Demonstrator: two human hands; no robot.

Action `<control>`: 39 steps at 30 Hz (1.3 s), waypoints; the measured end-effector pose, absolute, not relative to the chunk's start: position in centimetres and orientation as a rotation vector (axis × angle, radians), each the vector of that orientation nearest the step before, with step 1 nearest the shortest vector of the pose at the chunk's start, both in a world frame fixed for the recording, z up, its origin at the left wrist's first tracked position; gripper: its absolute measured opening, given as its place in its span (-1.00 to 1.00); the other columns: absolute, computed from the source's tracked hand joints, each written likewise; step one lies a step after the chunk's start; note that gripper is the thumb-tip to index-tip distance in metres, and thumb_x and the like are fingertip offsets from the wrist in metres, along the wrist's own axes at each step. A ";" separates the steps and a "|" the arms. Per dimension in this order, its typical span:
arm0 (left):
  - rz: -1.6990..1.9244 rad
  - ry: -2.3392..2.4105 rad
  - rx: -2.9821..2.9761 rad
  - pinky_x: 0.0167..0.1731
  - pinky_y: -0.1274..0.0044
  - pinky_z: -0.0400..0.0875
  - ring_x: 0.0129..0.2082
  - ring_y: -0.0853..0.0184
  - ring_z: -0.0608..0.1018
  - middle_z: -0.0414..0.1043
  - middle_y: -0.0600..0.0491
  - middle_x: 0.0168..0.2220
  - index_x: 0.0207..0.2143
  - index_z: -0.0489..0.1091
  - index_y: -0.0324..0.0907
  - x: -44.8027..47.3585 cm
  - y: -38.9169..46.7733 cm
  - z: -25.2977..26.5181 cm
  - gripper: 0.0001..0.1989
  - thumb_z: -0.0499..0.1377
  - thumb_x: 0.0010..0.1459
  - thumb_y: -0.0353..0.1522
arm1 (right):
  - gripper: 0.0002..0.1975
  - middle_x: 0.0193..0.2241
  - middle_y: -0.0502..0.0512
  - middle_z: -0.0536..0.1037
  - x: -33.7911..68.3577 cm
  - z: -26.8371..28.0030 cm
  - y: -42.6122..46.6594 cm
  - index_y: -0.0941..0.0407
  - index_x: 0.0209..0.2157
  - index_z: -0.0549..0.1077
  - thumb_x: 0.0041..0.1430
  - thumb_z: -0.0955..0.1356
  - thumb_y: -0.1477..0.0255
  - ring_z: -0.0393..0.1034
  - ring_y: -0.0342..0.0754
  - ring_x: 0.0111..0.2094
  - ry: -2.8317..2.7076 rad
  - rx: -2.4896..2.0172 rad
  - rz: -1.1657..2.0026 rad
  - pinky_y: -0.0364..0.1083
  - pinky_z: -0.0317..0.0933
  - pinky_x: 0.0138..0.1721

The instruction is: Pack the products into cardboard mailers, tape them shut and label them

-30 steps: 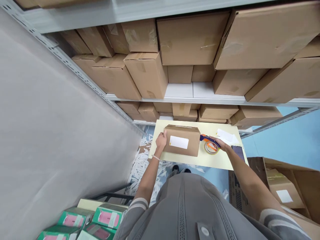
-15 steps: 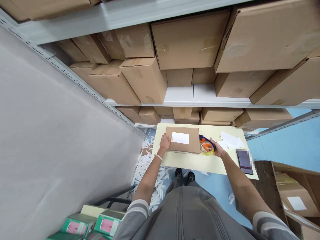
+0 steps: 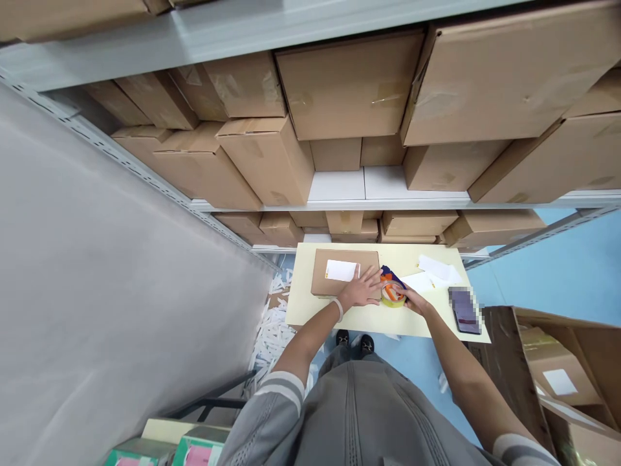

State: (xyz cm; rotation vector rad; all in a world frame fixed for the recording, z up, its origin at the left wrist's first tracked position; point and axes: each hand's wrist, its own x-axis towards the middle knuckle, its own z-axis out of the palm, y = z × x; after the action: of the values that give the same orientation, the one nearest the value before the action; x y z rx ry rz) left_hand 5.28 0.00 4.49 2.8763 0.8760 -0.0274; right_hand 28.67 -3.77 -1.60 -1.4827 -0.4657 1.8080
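A flat brown cardboard box lies on a pale yellow table, with a white label on its top. My left hand rests over the right part of the box, fingers spread, partly covering the label's edge. Against the box's right side is a blue and orange tape dispenser with a roll of clear yellowish tape. My right hand grips the dispenser from the right; some of its fingers are hidden behind it.
White papers and a phone lie on the table's right side. Shelves full of cardboard boxes stand behind it. A large open carton is at right, a grey wall at left, and paper scraps cover the floor.
My left hand has moved right from the box's left edge to its right part, and its fingers have spread. My right hand stays on the tape dispenser. The view has shifted slightly.
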 end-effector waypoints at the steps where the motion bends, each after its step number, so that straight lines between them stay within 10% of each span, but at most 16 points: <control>1: -0.027 0.880 2.870 0.29 -0.08 -0.27 0.43 0.05 -0.15 -0.18 0.05 0.44 0.35 0.05 0.11 5.3 0.1 4.4 -0.30 0.08 0.21 0.04 | -0.54 -0.14 0.04 0.65 28.7 -1.6 -3.9 -0.01 -0.04 0.48 -0.02 0.51 0.49 0.57 -0.03 -0.18 -0.480 -1.515 1.758 -0.15 0.47 -0.28; 16: 0.003 0.851 3.007 0.23 -0.17 -0.15 0.43 -0.03 -0.12 -0.20 -0.03 0.45 0.38 -0.03 0.02 5.3 0.8 2.4 -0.30 -0.07 0.28 0.05 | -0.33 0.08 0.08 0.53 33.3 -3.8 -16.9 0.03 0.10 0.49 -0.14 0.48 0.28 0.34 0.20 0.18 -0.831 -1.778 1.468 0.11 0.19 0.22; 39: -0.011 1.070 2.877 0.23 -0.21 -0.20 0.43 -0.06 -0.16 -0.20 -0.05 0.45 0.38 0.01 -0.02 9.1 1.0 2.1 -0.31 -0.11 0.30 0.04 | -0.30 0.06 0.09 0.55 30.1 2.9 -9.4 0.06 0.18 0.42 -0.10 0.30 0.49 0.46 0.10 0.03 -1.764 -2.052 1.347 -0.05 0.27 0.05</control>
State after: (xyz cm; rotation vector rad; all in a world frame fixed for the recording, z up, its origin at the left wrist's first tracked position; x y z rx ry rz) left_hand 9.13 0.98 2.11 2.8772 1.0704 -0.0111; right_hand 30.08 -9.45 2.87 -2.0525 -1.7639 1.3473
